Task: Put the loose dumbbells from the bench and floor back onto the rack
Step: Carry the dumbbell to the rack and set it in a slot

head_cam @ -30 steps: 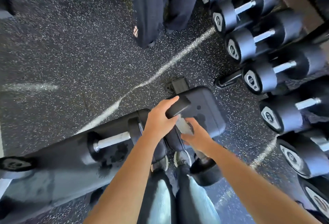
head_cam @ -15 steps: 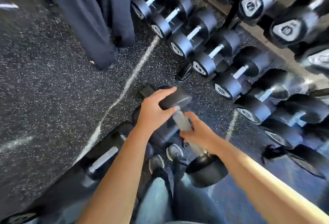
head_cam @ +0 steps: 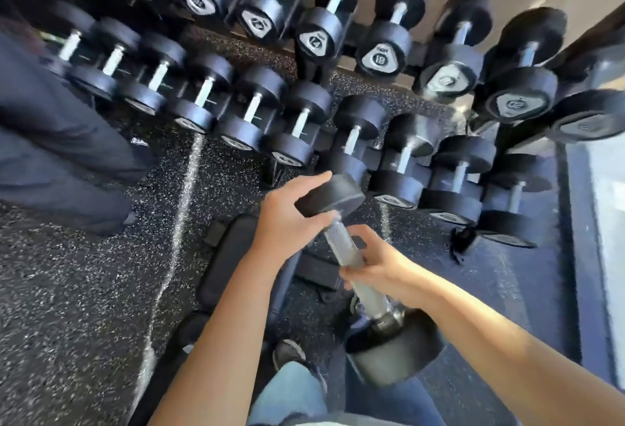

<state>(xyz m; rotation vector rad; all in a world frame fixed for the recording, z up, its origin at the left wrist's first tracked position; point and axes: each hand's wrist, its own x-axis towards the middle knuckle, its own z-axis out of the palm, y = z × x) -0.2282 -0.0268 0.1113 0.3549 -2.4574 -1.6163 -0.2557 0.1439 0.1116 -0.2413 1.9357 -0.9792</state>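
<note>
I hold a black dumbbell (head_cam: 345, 246) with a knurled steel handle in the air in front of me, tilted, one head up and far, the other low and near. My left hand (head_cam: 287, 219) grips the upper head from the left, fingers over its top. My right hand (head_cam: 375, 266) is wrapped round the handle from the right. The dumbbell rack (head_cam: 304, 63) fills the top of the view, with two tiers of black dumbbells in rows. The held dumbbell's upper head hangs just in front of the lower tier.
The black bench (head_cam: 230, 256) lies on the speckled rubber floor (head_cam: 84, 290) under my arms. Another person's dark trouser legs (head_cam: 57, 141) stand at the left beside the rack. My shoes and jeans show at the bottom centre. A pale strip runs along the right edge.
I have turned from the bench toward the rack with the dumbbell in both hands. The rack now fills the top of the view, and the second dumbbell on the bench has left the view.
</note>
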